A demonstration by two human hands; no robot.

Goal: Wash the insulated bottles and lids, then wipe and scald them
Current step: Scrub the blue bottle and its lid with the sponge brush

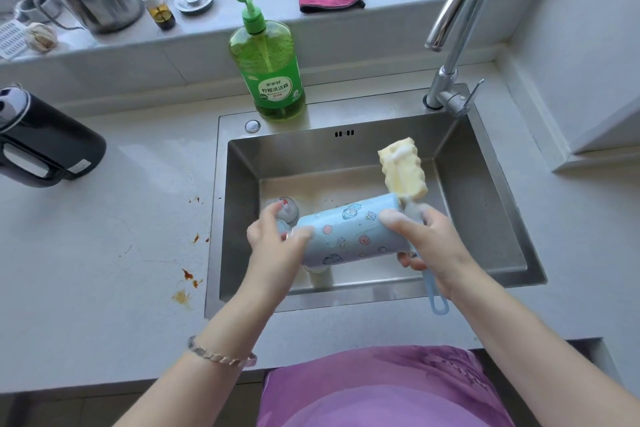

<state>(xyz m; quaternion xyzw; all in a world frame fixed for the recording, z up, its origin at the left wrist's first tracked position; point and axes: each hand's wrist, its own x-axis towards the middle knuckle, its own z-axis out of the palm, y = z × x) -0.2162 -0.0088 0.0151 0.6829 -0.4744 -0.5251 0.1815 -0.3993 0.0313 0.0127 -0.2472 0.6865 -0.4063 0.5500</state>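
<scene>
- Both hands hold the blue bottle point(349, 236) sideways over the sink point(485, 184): left hand point(277, 246) curled round its neck end, right hand point(429, 246) round its base, with the soapy sponge brush point(401, 166) pinched alongside.
- Washing step, I'd say; next the brush needs turning toward the mouth.

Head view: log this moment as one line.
phase: washing | left hand: grips bottle | right hand: grips brush, thumb on bottle | place: over sink | brush: outside bottle
</scene>
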